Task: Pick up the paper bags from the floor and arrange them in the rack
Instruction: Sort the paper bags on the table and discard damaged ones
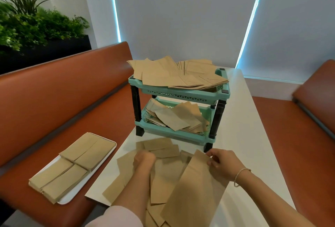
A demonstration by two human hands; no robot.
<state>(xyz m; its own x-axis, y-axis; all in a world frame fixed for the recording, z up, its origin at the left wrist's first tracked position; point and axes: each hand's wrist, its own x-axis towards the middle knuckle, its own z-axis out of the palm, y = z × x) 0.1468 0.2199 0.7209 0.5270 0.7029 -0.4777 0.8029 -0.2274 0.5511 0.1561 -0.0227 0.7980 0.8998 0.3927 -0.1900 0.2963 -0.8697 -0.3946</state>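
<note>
A teal two-tier rack (181, 95) with black legs stands on the white table (241, 136). Brown paper bags (174, 74) lie piled on its top shelf, and more paper bags (177, 118) fill the lower shelf. Several loose paper bags (166, 172) are spread on the table in front of the rack. My right hand (223, 163) pinches the top corner of a long paper bag (195, 190) that lies slanted over the pile. My left hand (144, 159) rests with curled fingers on the loose bags; whether it grips one is hidden.
On the orange bench seat (54, 100) to the left lies a white tray (72, 196) with stacked paper bags. A second orange bench (308, 127) is on the right. Plants in a black planter (36, 27) stand behind the left bench.
</note>
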